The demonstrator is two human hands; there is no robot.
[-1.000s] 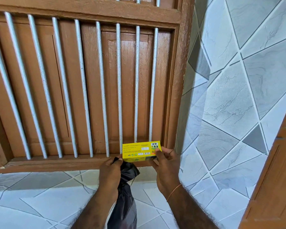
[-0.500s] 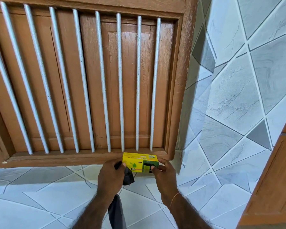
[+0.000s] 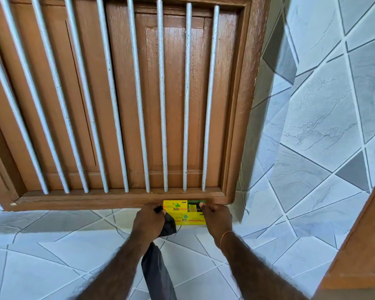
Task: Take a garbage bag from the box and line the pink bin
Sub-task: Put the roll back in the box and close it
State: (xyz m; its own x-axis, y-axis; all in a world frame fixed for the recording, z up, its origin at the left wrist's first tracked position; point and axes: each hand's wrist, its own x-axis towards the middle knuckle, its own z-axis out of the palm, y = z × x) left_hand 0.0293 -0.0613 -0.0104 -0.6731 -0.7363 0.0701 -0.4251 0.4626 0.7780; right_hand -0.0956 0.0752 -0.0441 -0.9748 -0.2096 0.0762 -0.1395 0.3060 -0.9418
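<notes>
Fingers (image 3: 200,205) of the right hand (image 3: 217,218) clamped the yellow box (image 3: 183,213) below the window frame (image 3: 121,199); the left hand (image 3: 148,219) gripped the black garbage bag (image 3: 158,271). Steadying the box would ease the pull.

Yellow-and-green box (image 3: 185,213), black garbage bag (image 3: 158,273), brown window frame (image 3: 117,199), grey-veined tiles (image 3: 316,131).

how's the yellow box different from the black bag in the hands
The yellow box is rigid, bright and printed; the black bag is limp, dark and plain. The box is gripped at both ends; the bag hangs below the left hand alone. The right hand touches only the box.
</notes>
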